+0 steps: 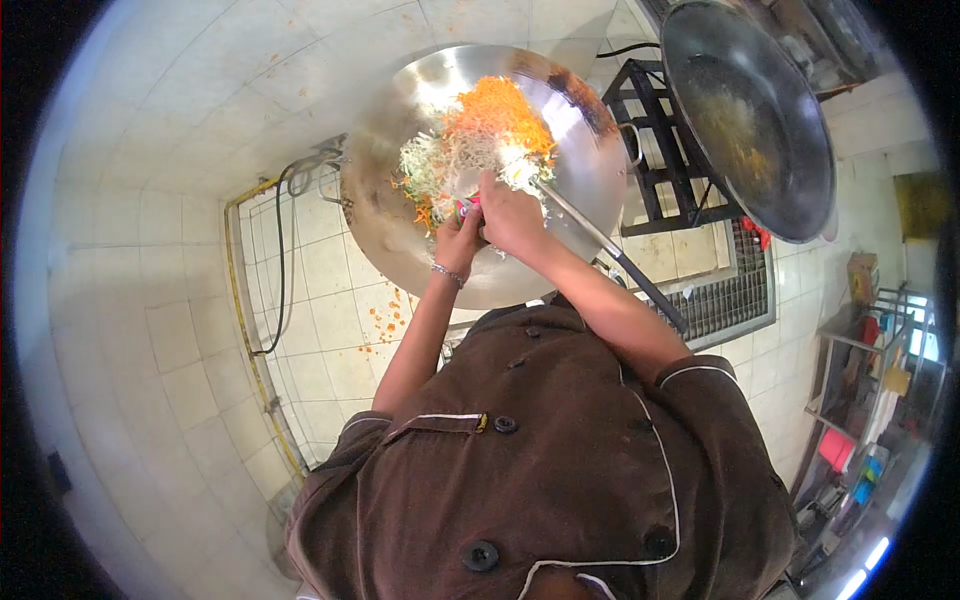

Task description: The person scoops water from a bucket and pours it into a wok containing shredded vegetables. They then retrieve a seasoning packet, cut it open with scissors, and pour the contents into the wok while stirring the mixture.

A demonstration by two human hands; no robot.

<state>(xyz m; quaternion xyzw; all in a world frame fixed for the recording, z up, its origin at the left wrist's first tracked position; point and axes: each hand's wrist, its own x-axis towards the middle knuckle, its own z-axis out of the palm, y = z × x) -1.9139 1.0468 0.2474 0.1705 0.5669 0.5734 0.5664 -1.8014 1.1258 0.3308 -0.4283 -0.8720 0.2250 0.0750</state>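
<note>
Over a large steel wok (375, 247), my left hand (459, 241) grips a small red packet (466, 207) with some green on it. My right hand (516, 217) is against the packet from the other side, and its fingers partly hide it. Below and beyond the hands, shredded carrot (501, 109) lies heaped in the wok beside pale green shreds (421, 161), probably cabbage, and greyish shreds (474, 150). A long-handled utensil (581, 217) with a black grip leans on the wok's near right side; its head is hidden among the shreds.
A dark wok (757, 120) with oily residue stands tilted at the right by a black metal stand (667, 150). A floor drain grate (720, 292) lies below it. Orange scraps (386, 319) dot the tiles. A yellow pipe (247, 322) and black hose (281, 262) run at left; a shelf rack (825, 382) is at right.
</note>
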